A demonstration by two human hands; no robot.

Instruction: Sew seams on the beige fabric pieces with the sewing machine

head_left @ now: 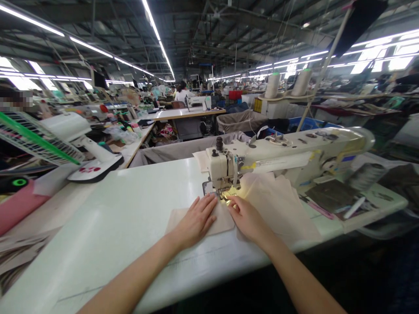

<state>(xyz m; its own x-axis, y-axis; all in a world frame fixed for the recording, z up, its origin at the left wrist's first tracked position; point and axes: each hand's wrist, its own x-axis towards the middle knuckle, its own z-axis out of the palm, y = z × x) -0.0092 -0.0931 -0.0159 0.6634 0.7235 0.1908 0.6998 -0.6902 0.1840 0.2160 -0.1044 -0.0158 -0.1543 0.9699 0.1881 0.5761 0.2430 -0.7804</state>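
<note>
A beige fabric piece (225,220) lies on the white sewing table (131,218), under the needle of a cream sewing machine (278,157). My left hand (196,220) rests flat on the fabric, fingers stretched toward the presser foot. My right hand (247,218) lies on the fabric just right of the needle, fingers extended and pressing the cloth down. More beige cloth (278,200) spreads to the right under the machine arm.
A white desk fan (65,139) stands at the left. Two thread cones (288,83) rise behind the machine. A grey cloth bin (176,150) sits past the table's far edge. Other work tables and a person are farther back.
</note>
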